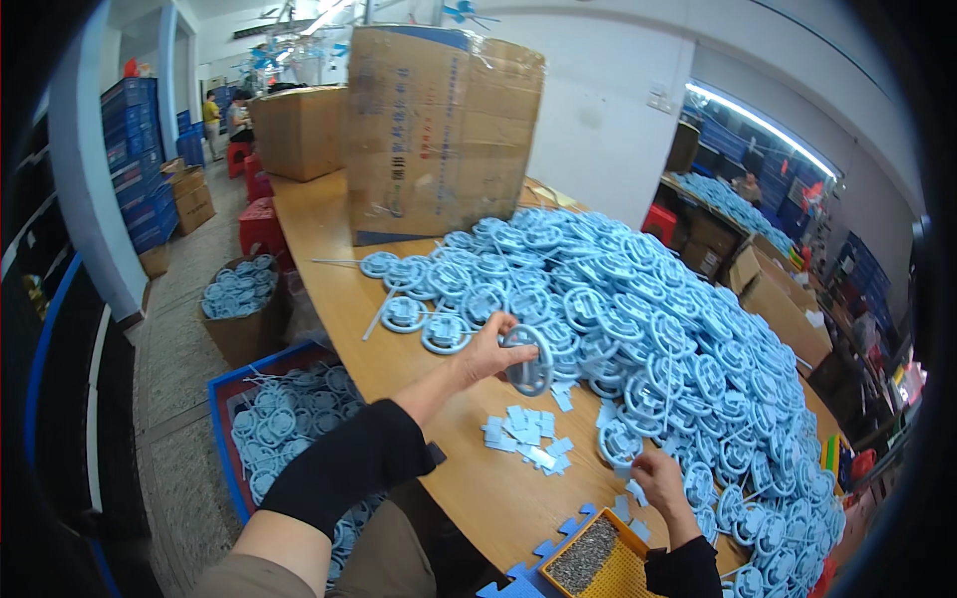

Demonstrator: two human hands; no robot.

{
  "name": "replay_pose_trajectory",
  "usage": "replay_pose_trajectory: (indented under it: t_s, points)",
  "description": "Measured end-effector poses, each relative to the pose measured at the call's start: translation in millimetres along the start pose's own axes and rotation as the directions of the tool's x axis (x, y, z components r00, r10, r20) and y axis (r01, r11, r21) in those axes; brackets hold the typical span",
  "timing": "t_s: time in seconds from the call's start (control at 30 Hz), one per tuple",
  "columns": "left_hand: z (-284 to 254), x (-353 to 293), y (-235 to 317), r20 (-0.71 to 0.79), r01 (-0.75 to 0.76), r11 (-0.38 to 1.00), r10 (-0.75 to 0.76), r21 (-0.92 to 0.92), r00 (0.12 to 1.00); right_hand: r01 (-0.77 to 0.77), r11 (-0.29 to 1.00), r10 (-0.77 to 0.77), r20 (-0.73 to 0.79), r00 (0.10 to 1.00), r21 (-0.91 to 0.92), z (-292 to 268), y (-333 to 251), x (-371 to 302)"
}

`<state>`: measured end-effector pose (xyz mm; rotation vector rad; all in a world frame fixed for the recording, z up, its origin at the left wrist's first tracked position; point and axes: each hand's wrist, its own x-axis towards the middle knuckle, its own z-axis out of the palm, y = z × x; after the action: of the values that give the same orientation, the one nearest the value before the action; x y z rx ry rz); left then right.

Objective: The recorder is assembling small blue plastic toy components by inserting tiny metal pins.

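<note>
Workshop; wooden table (469, 498) running away from the person, white wall beyond. Left hand (488, 354): thumb and fingers closed round the rim of a light-blue ring (545, 364), held over the table at the near edge of the heap. Right hand (660, 480): fingers bent, low beside the heap, close to a ring lying at its edge (619, 445); whether it grips anything cannot be told. Between the hands, toward the person: loose flat blue pieces (528, 427). Just below the right hand: yellow tray (626, 566) with small metal parts (586, 556), on a blue foam mat (518, 586). The heap of rings (638, 319) covers much of the table's right side. At the heap's far edge a tall cardboard box (439, 130) stands upright, blocking the view past it. Left of the table, on the floor: blue-rimmed crate (215, 419) and cardboard carton (244, 344), both holding more rings. Farther off: red stool (261, 227), stacked blue crates (135, 169).
</note>
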<state>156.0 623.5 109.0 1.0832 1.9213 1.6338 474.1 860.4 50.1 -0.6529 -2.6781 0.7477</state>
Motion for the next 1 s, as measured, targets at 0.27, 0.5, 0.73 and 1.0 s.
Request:
replay_pose_trajectory:
  t_s: [0.27, 0.5, 0.73, 1.0]
  points:
    - [77.4, -113.2, -6.2, -0.052, 0.174, 0.678, -0.300, -0.714, 0.953, 0.039, 0.652, -0.119, 0.052, 0.991, 0.757, 41.1, -163.1, -12.4]
    - [92.0, -162.7, -5.9, -0.101, 0.008, 0.639, -0.134, -0.769, 0.986, 0.090, 0.665, -0.068, -0.060, 0.996, 0.741, 57.2, -170.8, -30.6]
    - [89.9, -171.3, -5.9, 0.018, -0.026, 0.710, 0.055, -0.704, 0.998, 0.073, 0.664, 0.037, -0.130, 0.991, 0.745, 45.0, -178.9, -50.9]
    - [87.1, -183.1, 15.6, 0.007, -0.035, 0.838, 0.046, -0.545, 0.999, 0.007, 0.543, 0.013, -0.016, 1.000, 0.840, 51.0, -163.5, -65.1]
